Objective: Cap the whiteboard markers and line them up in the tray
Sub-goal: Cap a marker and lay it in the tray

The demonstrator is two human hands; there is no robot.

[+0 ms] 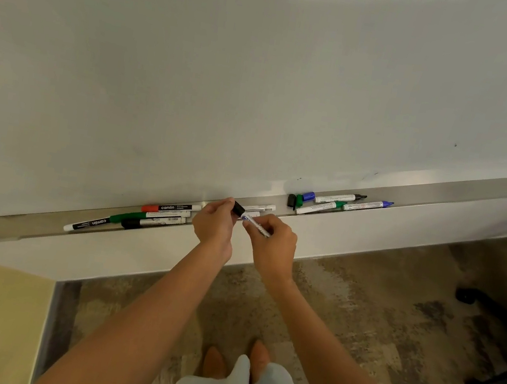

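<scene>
Holding a black cap (pixel 237 208) in the left hand (pixel 214 226) and a marker (pixel 256 225) in the right hand (pixel 272 244) just above the tray (pixel 444 192), the person should align the cap straight with the tip and press firmly.

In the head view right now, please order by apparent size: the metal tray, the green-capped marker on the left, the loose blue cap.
1. metal tray, largest.
2. green-capped marker.
3. loose blue cap, smallest, though it lies farther away.
</scene>
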